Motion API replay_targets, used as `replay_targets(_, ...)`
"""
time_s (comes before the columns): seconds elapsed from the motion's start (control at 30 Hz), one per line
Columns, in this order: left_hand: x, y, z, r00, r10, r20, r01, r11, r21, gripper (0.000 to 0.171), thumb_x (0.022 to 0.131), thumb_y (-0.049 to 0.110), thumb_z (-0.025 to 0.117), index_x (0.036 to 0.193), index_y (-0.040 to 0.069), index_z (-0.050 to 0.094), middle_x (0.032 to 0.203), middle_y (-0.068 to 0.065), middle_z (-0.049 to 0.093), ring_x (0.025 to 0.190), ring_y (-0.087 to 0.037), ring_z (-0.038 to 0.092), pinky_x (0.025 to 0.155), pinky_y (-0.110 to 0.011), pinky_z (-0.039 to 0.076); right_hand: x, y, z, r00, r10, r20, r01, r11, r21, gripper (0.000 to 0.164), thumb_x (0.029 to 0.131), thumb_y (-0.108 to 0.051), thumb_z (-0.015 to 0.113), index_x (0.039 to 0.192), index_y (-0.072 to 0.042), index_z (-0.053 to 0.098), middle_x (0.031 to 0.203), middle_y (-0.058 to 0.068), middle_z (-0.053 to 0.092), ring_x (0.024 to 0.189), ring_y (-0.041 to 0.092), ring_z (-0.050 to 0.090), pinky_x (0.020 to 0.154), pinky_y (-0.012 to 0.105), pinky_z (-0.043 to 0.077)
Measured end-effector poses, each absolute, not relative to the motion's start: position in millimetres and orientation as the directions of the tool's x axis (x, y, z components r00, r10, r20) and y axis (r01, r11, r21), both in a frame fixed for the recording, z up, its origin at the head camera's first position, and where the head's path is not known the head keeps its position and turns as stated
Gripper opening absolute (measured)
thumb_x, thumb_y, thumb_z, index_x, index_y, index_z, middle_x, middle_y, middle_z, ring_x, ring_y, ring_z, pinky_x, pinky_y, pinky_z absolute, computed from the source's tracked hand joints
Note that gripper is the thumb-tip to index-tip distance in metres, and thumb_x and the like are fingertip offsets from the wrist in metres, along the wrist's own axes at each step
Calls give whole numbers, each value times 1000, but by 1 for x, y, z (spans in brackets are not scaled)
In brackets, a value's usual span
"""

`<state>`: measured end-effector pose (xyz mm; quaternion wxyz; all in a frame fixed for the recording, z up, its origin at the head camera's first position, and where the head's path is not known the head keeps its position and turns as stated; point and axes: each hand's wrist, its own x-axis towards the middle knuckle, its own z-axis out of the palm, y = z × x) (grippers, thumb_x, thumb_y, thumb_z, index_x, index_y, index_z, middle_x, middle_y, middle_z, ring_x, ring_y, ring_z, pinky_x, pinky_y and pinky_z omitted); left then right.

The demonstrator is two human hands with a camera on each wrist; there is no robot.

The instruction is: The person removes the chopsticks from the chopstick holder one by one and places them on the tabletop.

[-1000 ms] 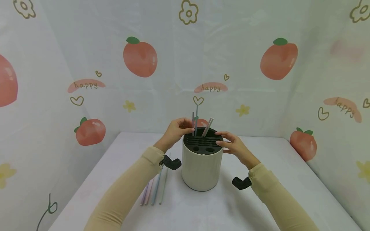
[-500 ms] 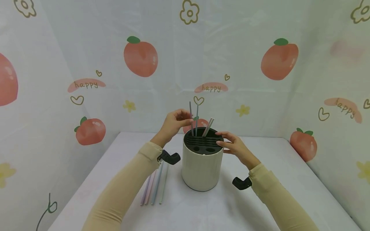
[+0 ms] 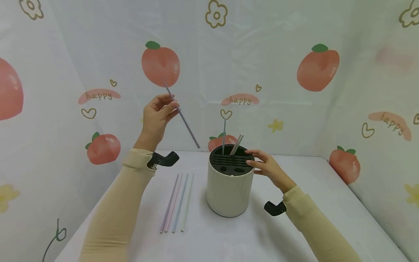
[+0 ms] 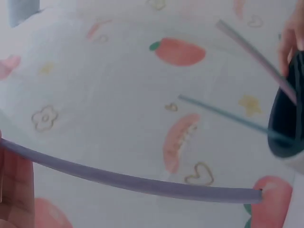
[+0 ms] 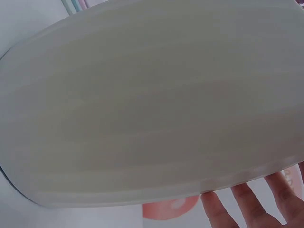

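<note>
My left hand (image 3: 159, 118) is raised left of the utensil holder and pinches a purple straw (image 3: 185, 122) between thumb and fingers. The straw slants down to the right, its lower end in the air; it crosses the left wrist view, where the fingers (image 4: 16, 190) show at the left edge. The cream round utensil holder (image 3: 229, 194) has a black slotted insert (image 3: 230, 165). A blue straw (image 3: 224, 136) and a pair of pale pinkish straws (image 3: 237, 144) stand in its rear opening. My right hand (image 3: 270, 167) rests on the holder's right rim, fingers spread against its side.
Several straws (image 3: 176, 203), purple, pink, blue and green, lie side by side on the white table (image 3: 294, 229), left of the holder. A printed cloth (image 3: 203, 72) with fruit drawings hangs behind and at both sides.
My left hand has lifted the purple straw out of the holder's rear opening and carried it up and to the left. My right hand has stayed on the rim.
</note>
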<state>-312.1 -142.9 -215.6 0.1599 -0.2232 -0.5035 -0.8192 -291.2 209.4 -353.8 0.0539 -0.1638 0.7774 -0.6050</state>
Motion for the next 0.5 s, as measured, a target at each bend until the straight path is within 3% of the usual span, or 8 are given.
replay_targets(0.3, -322, -200, -272, -954, -71, 291, 298, -327, 897, 12, 91, -1, 62, 100, 6, 65, 89, 1, 65, 78, -9, 65, 77, -21, 58, -291, 209, -354, -942, -318, 112, -186, 213, -959, 51, 94, -21, 63, 139, -6, 45, 145, 20, 40, 129, 34, 45, 99, 51, 49)
replay_targets(0.43, -327, -221, -314, -985, -28, 169, 171, -188, 967, 11, 94, 1, 59, 101, 8, 63, 85, 7, 66, 78, -5, 65, 75, -17, 56, -290, 209, -353, -942, -318, 110, -184, 212, -960, 51, 94, -21, 63, 139, -6, 45, 145, 20, 40, 129, 35, 44, 99, 53, 48)
replay_targets(0.5, -329, -229, -335, -994, -12, 109, 109, -92, 990, 15, 95, 2, 58, 110, 1, 60, 82, 10, 65, 77, -3, 64, 75, -16, 56, -290, 209, -353, -941, -320, 109, -183, 213, -960, 51, 94, -21, 63, 139, -6, 45, 145, 20, 40, 129, 35, 44, 99, 53, 48)
